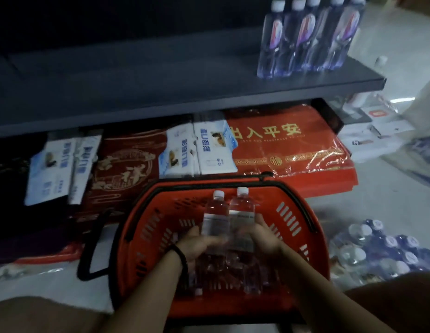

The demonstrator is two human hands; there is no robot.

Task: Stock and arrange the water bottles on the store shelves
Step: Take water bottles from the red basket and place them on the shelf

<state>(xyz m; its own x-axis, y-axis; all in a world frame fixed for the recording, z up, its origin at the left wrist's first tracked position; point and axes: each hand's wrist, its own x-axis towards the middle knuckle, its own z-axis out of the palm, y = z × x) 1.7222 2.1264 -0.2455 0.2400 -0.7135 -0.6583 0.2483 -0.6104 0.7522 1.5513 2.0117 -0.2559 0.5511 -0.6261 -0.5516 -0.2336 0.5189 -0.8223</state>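
Two clear water bottles with white caps are held upright over a red shopping basket on the floor. My left hand grips the left bottle and my right hand grips the right bottle; the bottles touch side by side. More bottles lie in the bottom of the basket, partly hidden by my hands. On the dark grey shelf above, at its right end, stands a row of several water bottles with red-and-blue labels.
Under the shelf lie red doormats wrapped in plastic and white-blue packets. A shrink-wrapped pack of bottles sits on the floor at the right. White boxes lie further back right. The basket's black handle sticks out left.
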